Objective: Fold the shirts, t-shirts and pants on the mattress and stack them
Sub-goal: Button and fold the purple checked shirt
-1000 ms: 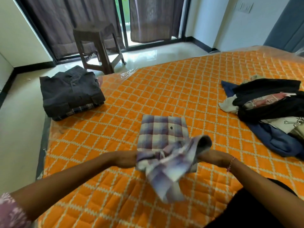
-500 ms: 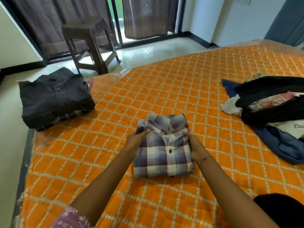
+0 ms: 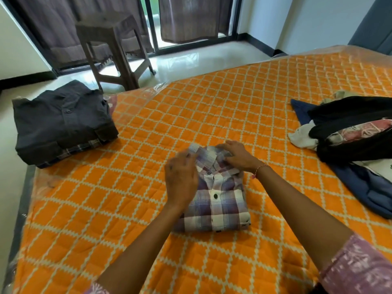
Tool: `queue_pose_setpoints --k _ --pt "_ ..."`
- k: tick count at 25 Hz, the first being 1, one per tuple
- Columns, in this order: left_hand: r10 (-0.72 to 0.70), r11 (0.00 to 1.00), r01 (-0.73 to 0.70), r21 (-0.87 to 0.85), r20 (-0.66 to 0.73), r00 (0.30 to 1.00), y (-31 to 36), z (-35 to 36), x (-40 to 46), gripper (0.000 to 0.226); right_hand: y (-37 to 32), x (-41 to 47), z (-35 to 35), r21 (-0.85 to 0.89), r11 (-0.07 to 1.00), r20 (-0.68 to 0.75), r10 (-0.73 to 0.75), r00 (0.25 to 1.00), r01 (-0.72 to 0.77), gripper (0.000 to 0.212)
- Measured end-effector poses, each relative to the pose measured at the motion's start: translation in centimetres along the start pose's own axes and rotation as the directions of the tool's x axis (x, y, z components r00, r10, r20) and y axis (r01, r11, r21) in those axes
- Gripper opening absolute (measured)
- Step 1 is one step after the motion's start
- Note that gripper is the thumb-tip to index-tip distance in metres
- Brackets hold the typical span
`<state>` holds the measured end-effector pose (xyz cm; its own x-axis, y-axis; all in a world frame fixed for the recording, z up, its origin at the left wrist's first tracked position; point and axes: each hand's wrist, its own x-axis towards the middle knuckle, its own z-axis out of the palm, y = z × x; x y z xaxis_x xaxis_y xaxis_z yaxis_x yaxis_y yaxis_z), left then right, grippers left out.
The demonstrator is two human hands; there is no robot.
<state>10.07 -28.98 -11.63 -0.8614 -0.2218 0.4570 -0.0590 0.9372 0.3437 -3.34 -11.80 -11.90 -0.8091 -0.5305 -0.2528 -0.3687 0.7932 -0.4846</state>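
Plaid folded shirt lies on the mattress, both hands' grips pinching its collar.

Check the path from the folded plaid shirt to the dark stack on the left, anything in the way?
Nothing visible. The plaid shirt lies folded under both hands, left hand and right hand at its collar. Between it and the dark stack at the mattress's far-left corner there is only bare orange mattress.
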Motion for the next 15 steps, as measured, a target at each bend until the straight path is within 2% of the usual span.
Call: queue_pose_setpoints --k 1,2,3,4,5,6,7,8,9,10,11,12,13,14,15 --pt "0.184 0.979 -0.196 0.053 0.181 0.966 0.6 0.1 -0.2 0.041 -0.3 0.6 -0.6 -0.167 0.986 0.110 0.031 0.993 -0.012 0.040" --pt "0.220 0.961 -0.269 0.069 0.402 0.889 0.8 0.3 -0.6 0.043 -0.5 1.0 -1.0 -0.260 0.965 0.146 0.062 0.987 -0.022 0.037" --pt "0.174 0.962 -0.261 0.078 0.563 0.808 0.5 0.6 -0.7 0.046 -1.1 0.7 -1.7 -0.239 0.971 0.138 0.046 0.989 -0.012 0.034" --pt "0.130 0.981 -0.191 0.027 0.640 0.757 0.0 0.9 -0.4 0.047 -1.3 0.2 -2.5 -0.084 0.996 0.099 0.015 0.995 -0.007 0.030" --pt "0.108 0.994 -0.084 -0.069 0.669 0.735 -0.6 1.1 0.0 0.047 -1.5 -0.7 -3.6 0.172 0.985 0.068 0.008 0.998 -0.020 0.025" --pt "0.086 0.988 0.024 -0.155 0.667 0.740 -1.2 1.2 0.3 0.047 -1.3 -1.4 -4.7 0.428 0.903 0.080 0.010 0.997 -0.043 0.019" --pt "0.068 0.982 0.071 -0.177 0.672 0.737 -1.6 1.4 0.5 0.047 -1.2 -2.0 -6.0 0.602 0.794 0.125 0.011 0.992 -0.085 0.013" --pt "0.080 0.990 0.025 -0.142 0.684 0.725 -1.7 1.4 0.8 0.048 -1.3 -2.1 -6.8 0.680 0.725 0.161 -0.002 0.987 -0.110 0.010" --pt "0.111 0.994 -0.068 -0.089 0.691 0.714 -1.5 1.4 0.9 0.049 -1.7 -2.0 -6.9 0.672 0.734 0.175 -0.026 0.984 -0.100 0.010" --pt "0.129 0.992 -0.103 -0.078 0.691 0.711 -1.1 1.8 0.9 0.049 -2.4 -1.4 -6.3 0.616 0.786 0.152 -0.054 0.987 -0.052 0.011" --pt "0.153 0.987 -0.074 -0.145 0.674 0.723 -0.4 1.8 1.0 0.046 -3.2 -0.8 -5.3 0.536 0.844 0.110 -0.078 0.991 0.007 0.013" --pt "0.082 0.935 0.157 -0.317 0.627 0.774 0.4 1.5 1.4 0.044 -3.9 0.1 -3.7 0.437 0.898 0.063 -0.096 0.993 0.059 0.014" --pt "-0.062 0.739 0.430 -0.518 0.584 0.809 1.1 1.0 2.3 0.044 -4.4 0.9 -2.3 0.338 0.936 0.020 -0.109 0.994 0.096 0.016" --pt "-0.215 0.494 0.615 -0.614 0.600 0.771 1.4 0.8 3.5 0.045 -4.7 1.5 -1.1 0.252 0.962 -0.007 -0.108 0.994 0.107 0.018" --pt "-0.297 0.358 0.699 -0.619 0.634 0.714 1.4 0.7 4.7 0.048 -4.6 1.8 -0.5 0.195 0.975 -0.025 -0.102 0.994 0.105 0.021"
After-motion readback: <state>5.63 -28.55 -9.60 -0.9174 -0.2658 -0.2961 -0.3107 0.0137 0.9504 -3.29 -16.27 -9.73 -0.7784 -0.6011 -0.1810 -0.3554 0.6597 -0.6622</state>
